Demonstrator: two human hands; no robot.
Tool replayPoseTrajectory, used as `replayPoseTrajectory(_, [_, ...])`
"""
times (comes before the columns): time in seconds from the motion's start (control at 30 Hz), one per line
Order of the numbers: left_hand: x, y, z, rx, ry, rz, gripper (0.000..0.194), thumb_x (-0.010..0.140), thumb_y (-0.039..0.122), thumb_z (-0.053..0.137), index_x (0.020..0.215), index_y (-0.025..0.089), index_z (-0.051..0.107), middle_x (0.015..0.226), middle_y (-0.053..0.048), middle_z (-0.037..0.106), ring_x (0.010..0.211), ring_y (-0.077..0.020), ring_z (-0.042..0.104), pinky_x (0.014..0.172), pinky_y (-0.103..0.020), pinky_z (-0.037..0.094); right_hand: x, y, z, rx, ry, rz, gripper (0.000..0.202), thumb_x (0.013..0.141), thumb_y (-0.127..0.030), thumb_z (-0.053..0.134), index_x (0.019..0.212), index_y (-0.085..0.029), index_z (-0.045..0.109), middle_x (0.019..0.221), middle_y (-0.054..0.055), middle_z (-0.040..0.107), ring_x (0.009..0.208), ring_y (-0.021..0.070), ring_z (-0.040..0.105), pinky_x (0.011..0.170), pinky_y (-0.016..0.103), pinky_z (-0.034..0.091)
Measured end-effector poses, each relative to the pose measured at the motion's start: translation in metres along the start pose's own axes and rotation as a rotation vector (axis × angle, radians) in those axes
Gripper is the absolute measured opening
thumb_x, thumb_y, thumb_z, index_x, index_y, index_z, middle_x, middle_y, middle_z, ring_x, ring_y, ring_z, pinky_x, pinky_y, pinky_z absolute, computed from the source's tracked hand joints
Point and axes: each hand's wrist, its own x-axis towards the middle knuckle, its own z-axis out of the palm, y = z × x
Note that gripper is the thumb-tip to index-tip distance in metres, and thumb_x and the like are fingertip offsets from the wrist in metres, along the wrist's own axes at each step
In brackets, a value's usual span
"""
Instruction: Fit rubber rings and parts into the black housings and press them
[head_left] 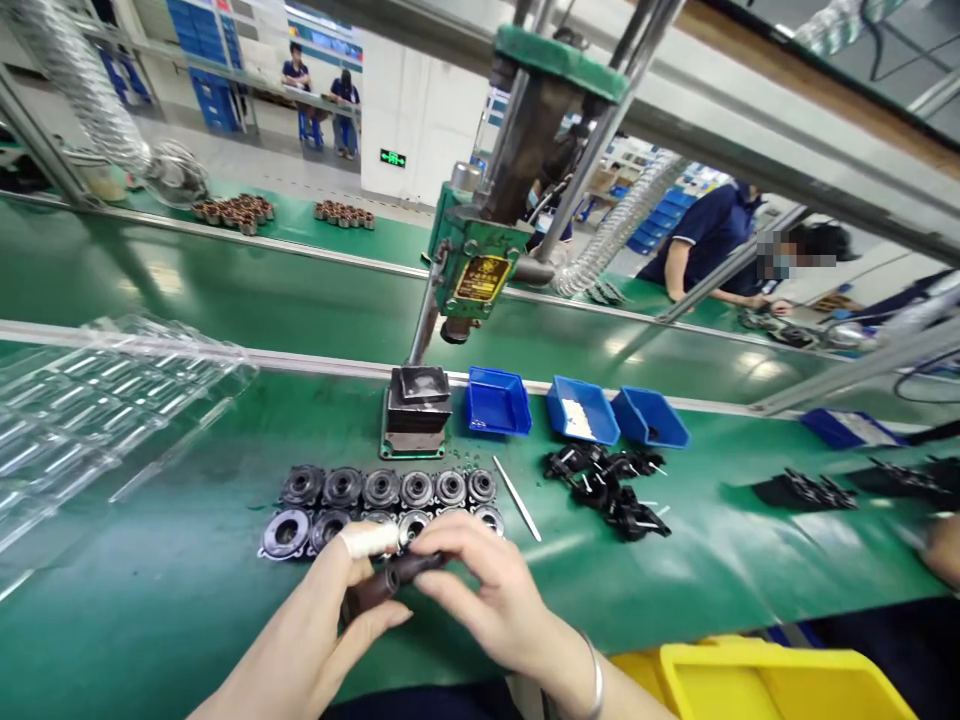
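Note:
My left hand, with a white wrap on one finger, is closed round a dark part near the bench's front. My right hand, with a silver bangle at the wrist, pinches the right end of that same dark part. Just beyond my hands, round black housings stand in two rows, the nearer row partly hidden by my fingers. A white stick lies to their right. Farther right sits a pile of black parts.
A green press rises over its black base block. Blue bins stand behind the parts. Clear plastic trays lie at left, and a yellow bin is at front right. A person's hand shows at the right edge.

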Motion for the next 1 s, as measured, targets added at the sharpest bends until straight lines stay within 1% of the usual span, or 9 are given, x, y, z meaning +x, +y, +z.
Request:
replayPoseTrajectory(0.07, [0.014,0.000,-0.002,0.098,-0.023,0.086,0.026,0.092,0.039,0.062,0.116,0.030,0.056,0.108,-0.005,0.065,0.087,-0.0188,0.068,0.075,-0.027,0.058,-0.015,0.015,-0.018,0.047,0.244,0.145,0.017,0.100,-0.029,0.058,0.115,-0.024,0.057,0.103,0.007,0.068,0.090,0.0184,0.069,0.075,0.031,0.059])
replayPoseTrajectory(0.13, [0.029,0.004,0.001,0.197,-0.049,0.150,0.015,0.095,0.036,0.057,0.107,0.027,0.058,0.115,-0.007,0.060,0.099,-0.0209,0.066,0.081,-0.030,0.058,-0.025,0.031,-0.037,0.014,0.363,0.258,0.019,0.098,-0.032,0.061,0.112,-0.022,0.054,0.101,0.007,0.068,0.084,0.0183,0.069,0.070,0.030,0.059])
replayPoseTrajectory(0.3, [0.055,0.022,0.040,0.369,-0.207,0.195,0.015,0.100,0.024,0.039,0.099,0.020,0.053,0.115,-0.011,0.051,0.083,-0.0184,0.065,0.076,-0.034,0.058,-0.042,0.058,-0.054,-0.371,0.198,0.230,0.013,0.096,-0.028,0.063,0.105,-0.020,0.058,0.095,0.006,0.067,0.075,0.0171,0.064,0.073,0.033,0.057])
replayPoseTrajectory(0.43, [0.063,0.024,0.070,0.515,-0.268,0.298,0.030,0.094,0.008,0.034,0.115,0.019,0.051,0.108,-0.010,0.056,0.092,-0.0228,0.063,0.083,-0.040,0.057,-0.045,0.057,-0.053,-0.459,0.071,0.011,0.014,0.100,-0.023,0.056,0.114,-0.020,0.058,0.115,0.012,0.064,0.098,0.0207,0.066,0.084,0.036,0.059])
replayPoseTrajectory(0.53, [0.068,0.020,0.077,0.586,-0.271,0.395,0.045,0.088,0.002,0.034,0.128,0.018,0.047,0.111,-0.011,0.060,0.106,-0.0271,0.061,0.092,-0.045,0.056,-0.044,0.053,-0.056,-0.457,-0.007,-0.025,0.019,0.100,-0.024,0.057,0.119,-0.021,0.058,0.126,0.013,0.060,0.108,0.0222,0.064,0.091,0.039,0.058])
replayPoseTrajectory(0.63, [0.071,0.024,0.074,0.617,-0.294,0.405,0.054,0.086,0.001,0.037,0.137,0.017,0.042,0.118,-0.013,0.061,0.110,-0.0284,0.060,0.092,-0.046,0.056,-0.044,0.060,-0.061,-0.436,0.086,0.002,0.023,0.101,-0.023,0.054,0.123,-0.022,0.057,0.124,0.013,0.060,0.097,0.0199,0.065,0.089,0.039,0.058])
replayPoseTrajectory(0.8, [0.064,0.046,0.047,0.586,-0.166,0.339,0.061,0.090,0.020,0.057,0.147,0.023,0.035,0.142,-0.014,0.050,0.130,-0.0305,0.049,0.108,-0.050,0.047,-0.050,0.090,-0.067,-0.350,0.370,0.139,0.029,0.100,-0.034,0.052,0.126,-0.022,0.057,0.126,0.014,0.060,0.103,0.0237,0.064,0.091,0.042,0.057])
replayPoseTrajectory(0.9, [0.061,0.035,0.008,0.551,0.157,0.273,0.065,0.092,0.028,0.059,0.151,0.024,0.029,0.150,-0.014,0.041,0.141,-0.0272,0.039,0.118,-0.046,0.036,-0.058,0.115,-0.061,-0.219,0.370,0.295,0.046,0.100,-0.046,0.049,0.141,-0.023,0.047,0.139,0.014,0.056,0.122,0.0292,0.060,0.106,0.049,0.050])
replayPoseTrajectory(1.0, [0.053,-0.007,-0.065,0.674,0.596,0.091,0.066,0.092,0.032,0.058,0.150,0.020,0.029,0.153,-0.016,0.037,0.145,-0.0281,0.034,0.122,-0.050,0.027,-0.064,0.147,-0.053,-0.120,0.347,0.404,0.055,0.099,-0.056,0.045,0.145,-0.026,0.047,0.147,0.012,0.052,0.133,0.0344,0.053,0.117,0.056,0.037])
